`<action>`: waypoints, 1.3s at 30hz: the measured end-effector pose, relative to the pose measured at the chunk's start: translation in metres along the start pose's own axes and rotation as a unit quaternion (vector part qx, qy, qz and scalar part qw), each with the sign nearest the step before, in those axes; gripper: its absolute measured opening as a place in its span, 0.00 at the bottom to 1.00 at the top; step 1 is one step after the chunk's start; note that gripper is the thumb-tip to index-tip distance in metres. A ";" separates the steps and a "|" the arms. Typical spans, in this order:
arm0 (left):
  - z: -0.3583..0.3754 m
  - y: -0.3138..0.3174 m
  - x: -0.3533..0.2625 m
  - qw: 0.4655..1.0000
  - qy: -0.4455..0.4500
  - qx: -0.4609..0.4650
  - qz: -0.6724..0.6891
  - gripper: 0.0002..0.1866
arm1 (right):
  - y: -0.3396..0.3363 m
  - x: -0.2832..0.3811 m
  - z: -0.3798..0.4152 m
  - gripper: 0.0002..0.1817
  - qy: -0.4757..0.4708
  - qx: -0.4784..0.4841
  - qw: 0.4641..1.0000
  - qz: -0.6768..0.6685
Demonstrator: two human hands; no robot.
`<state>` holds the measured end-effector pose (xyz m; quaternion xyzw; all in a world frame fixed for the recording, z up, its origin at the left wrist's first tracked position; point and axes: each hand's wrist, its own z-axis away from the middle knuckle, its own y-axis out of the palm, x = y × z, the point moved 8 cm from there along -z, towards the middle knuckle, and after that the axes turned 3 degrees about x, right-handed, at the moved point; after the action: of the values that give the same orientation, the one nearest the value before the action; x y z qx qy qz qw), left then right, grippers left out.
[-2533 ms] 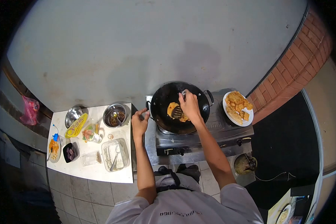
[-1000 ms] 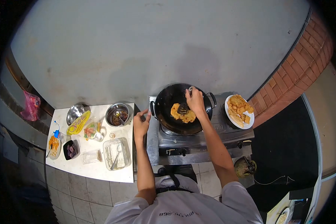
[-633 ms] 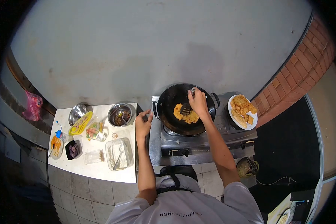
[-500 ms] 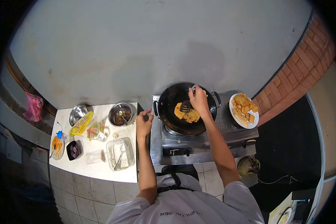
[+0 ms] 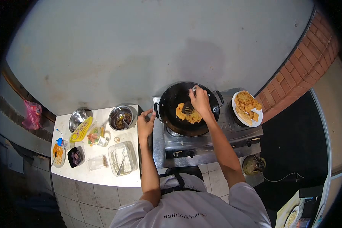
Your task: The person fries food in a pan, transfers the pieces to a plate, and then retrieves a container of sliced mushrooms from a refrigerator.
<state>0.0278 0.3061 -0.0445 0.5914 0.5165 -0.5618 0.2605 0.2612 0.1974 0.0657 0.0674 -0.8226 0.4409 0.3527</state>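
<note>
In the head view, my right hand (image 5: 200, 102) is closed around the handle of a dark slotted spatula (image 5: 187, 108). The spatula's head presses on golden fried food (image 5: 193, 117) inside a black wok (image 5: 173, 95). My left hand (image 5: 144, 123) is beside the wok's left handle, fingers loosely bent and thumb apart, holding nothing that I can see. Under the wok is a steel gas stove (image 5: 212, 143). A white plate (image 5: 255, 122) with fried pieces (image 5: 247, 104) stands to the right of the wok.
On the white table (image 5: 98, 144) at left are a steel bowl (image 5: 121, 117) with a spoon, a clear tub (image 5: 122, 157), a yellow packet (image 5: 81, 129) and a black dish (image 5: 75, 157). A gas cylinder (image 5: 253, 165) stands below the stove's right side. A wall rises behind.
The spatula and my right hand have shifted only slightly over the food. My left hand stays beside the wok handle. The whole view has moved a little.
</note>
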 end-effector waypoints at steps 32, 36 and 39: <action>0.003 0.011 0.009 0.997 -0.070 -0.004 -0.015 0.17 | -0.009 -0.005 0.011 0.09 0.022 -0.011 0.999 -0.042; 0.005 0.003 -0.008 0.997 -0.054 -0.019 -0.050 0.16 | -0.004 -0.014 0.011 0.10 0.021 -0.026 0.997 -0.068; 0.010 -0.001 -0.013 0.996 -0.069 -0.036 -0.036 0.16 | -0.003 -0.021 0.016 0.10 -0.004 -0.061 0.994 -0.087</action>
<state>0.0255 0.2936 -0.0342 0.5225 0.5381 -0.5914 0.2961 0.2699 0.1784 0.0483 0.1186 -0.8405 0.3572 0.3897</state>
